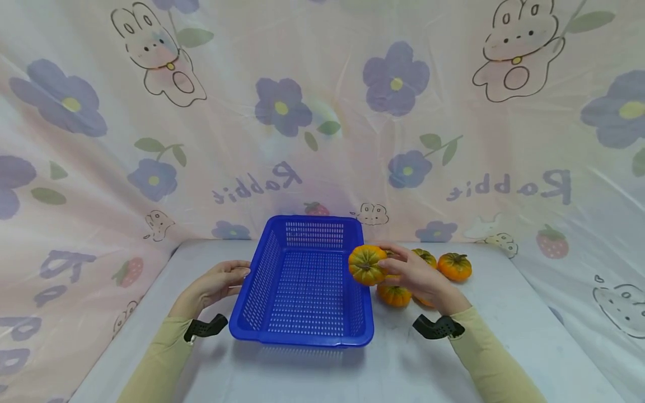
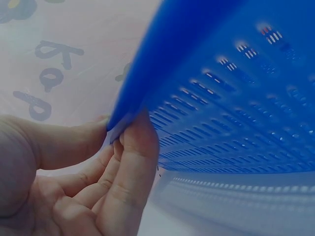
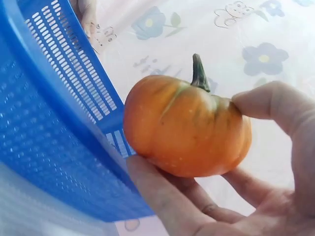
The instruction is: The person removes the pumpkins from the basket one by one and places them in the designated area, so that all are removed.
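Note:
A blue plastic basket [image 1: 307,291] with slotted walls stands in the middle of the white table, and I see nothing inside it. My left hand [image 1: 221,282] pinches its left rim between thumb and fingers, as the left wrist view shows close up. An orange pumpkin [image 3: 187,128] with a short dark stem is held in my right hand [image 1: 415,274], thumb near the stem and fingers beneath. In the head view this small pumpkin [image 1: 367,265] is at the basket's right rim. Several more pumpkins [image 1: 395,296] lie on the table beyond and below my right hand, partly hidden by it.
One pumpkin [image 1: 454,267] lies furthest right in the group. Behind the white table [image 1: 509,336] hangs a pale curtain [image 1: 342,162] printed with rabbits and purple flowers. It also comes down along both sides.

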`<state>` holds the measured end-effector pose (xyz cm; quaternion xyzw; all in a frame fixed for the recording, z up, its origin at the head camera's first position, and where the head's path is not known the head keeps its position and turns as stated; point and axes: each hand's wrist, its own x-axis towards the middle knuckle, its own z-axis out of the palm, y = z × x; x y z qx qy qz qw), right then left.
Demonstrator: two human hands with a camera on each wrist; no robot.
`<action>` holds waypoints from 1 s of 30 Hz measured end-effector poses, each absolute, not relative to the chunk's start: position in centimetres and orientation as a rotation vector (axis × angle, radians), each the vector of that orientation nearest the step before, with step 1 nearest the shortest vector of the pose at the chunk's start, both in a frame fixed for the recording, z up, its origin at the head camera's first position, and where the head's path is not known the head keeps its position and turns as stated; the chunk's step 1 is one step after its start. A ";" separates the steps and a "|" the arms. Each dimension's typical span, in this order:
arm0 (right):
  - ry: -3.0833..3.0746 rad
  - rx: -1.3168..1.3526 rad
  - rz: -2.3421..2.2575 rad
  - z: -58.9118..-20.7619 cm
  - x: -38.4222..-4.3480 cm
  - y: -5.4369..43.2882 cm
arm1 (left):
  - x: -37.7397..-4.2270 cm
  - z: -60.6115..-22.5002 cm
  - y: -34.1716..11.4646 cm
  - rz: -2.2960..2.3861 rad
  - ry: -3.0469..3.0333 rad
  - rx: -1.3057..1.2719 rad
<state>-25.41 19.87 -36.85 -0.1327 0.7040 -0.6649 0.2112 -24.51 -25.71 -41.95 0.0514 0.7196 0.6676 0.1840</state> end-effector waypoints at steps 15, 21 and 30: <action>2.005 -0.301 -1.914 -37.3 -24.3 25.9 | -24.4 -42.1 -25.7 1.887 2.039 0.134; 2.112 -0.217 -1.914 -38.1 -23.3 29.5 | -24.4 -42.1 -25.5 1.907 2.025 0.122; 2.132 -0.059 -1.998 -40.4 -23.1 34.6 | -24.6 -42.1 -25.5 1.942 2.000 0.132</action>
